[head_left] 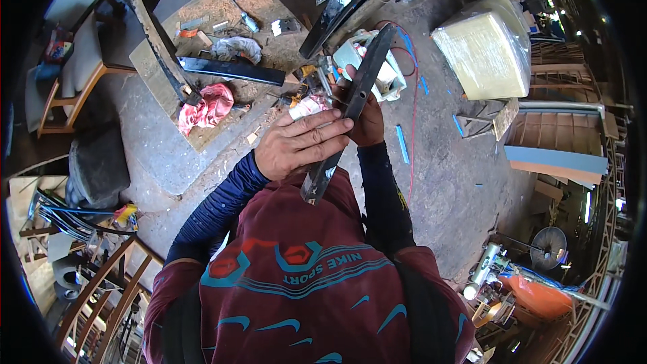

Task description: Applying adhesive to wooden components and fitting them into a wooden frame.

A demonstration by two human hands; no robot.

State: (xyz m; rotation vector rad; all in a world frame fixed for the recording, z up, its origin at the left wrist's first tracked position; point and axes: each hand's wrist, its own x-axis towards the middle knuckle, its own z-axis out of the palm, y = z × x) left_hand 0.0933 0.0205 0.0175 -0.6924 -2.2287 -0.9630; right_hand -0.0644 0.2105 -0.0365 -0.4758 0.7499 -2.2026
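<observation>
A long dark wooden bar [373, 71] with a round hole crosses in front of my chest, tilted from upper right to lower left. My right hand [368, 121] grips it from the right and beneath, its fingers partly hidden behind the bar. My left hand [301, 143] reaches over from the left. Its fingers are stretched out straight, and their tips lie on the bar's face; the thumb is hidden. Pale bare patches show at the bar's lower end, close to my shirt.
Ahead on the left, a wooden board [151, 67] bears a red-and-white cloth [207, 109], another dark bar [232, 71] and tools. A white tub [397, 84] stands behind the held bar. To the right are a red hose [414, 135], a wrapped cream block [482, 54] and a fan [548, 248].
</observation>
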